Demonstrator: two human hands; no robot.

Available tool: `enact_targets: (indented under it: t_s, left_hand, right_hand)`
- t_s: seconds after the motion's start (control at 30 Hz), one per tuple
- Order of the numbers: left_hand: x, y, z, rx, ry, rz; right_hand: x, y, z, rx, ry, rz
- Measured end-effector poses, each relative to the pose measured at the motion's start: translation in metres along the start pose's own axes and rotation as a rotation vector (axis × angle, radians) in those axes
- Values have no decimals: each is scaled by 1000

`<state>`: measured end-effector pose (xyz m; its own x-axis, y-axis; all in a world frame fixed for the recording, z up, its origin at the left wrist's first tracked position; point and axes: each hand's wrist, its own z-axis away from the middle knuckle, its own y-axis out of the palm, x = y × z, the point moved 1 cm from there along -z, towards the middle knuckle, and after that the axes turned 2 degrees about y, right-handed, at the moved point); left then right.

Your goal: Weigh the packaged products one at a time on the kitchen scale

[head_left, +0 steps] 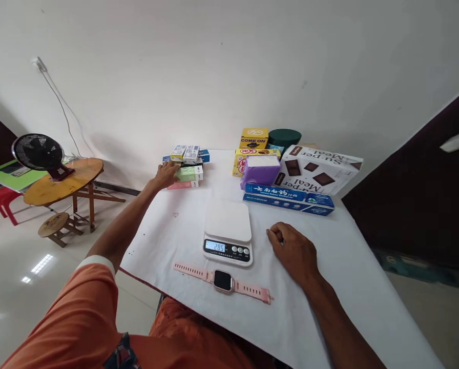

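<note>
My left hand (166, 174) is at the stack of small boxes on the far left of the table, its fingers closed around the left end of a green-and-white box (189, 174). A pink-and-white box (183, 185) lies just in front of and below it. My right hand (294, 249) rests on the table, fingers curled in, with nothing visible in them. Between my hands stands a white kitchen scale (228, 223), its platform bare and its lit display showing 285. A pink-strapped smartwatch (223, 281) lies stretched out in front of the scale.
Small white-and-yellow boxes (185, 154) lie behind my left hand. At back right stand a yellow box (254, 137), a dark green lid (285, 137), a purple pack (261, 171), a Su-per Meal box (317, 169) and blue toothpaste boxes (289, 199). A fan (38, 152) stands left.
</note>
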<state>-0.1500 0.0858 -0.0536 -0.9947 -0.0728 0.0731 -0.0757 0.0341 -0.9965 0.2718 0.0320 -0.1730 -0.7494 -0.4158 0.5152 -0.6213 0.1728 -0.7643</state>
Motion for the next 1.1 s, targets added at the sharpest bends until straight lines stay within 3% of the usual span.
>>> enact_targets:
  t_s: [0.37, 0.5, 0.57, 0.63, 0.7, 0.8, 0.87, 0.97, 1.1]
  left_hand:
    - [-11, 13, 14, -146, -66, -32]
    - [-20, 5, 13, -158, -66, -55]
    - [-35, -6, 10, -197, -21, -56]
    - [-64, -18, 6, -241, 84, -31]
    - [-106, -29, 1, -239, 259, 16]
    - [-183, -34, -8, -140, 555, 53]
    - [-233, -30, -15, -46, 667, 32]
    - [-289, -17, -27, 55, 670, 8]
    - [-321, -3, -41, 107, 605, -7]
  right_hand:
    - [4, -1, -2, 1, 8, 5]
    - [9, -4, -4, 24, 50, 38]
    - [11, -5, -5, 36, 72, 56]
    - [12, -5, -5, 47, 89, 71]
    - [12, -6, -5, 54, 101, 83]
    - [14, -7, -5, 65, 107, 98]
    - [15, -9, -5, 86, 111, 111]
    - [19, -12, -6, 126, 128, 140]
    - [22, -15, -9, 167, 140, 169]
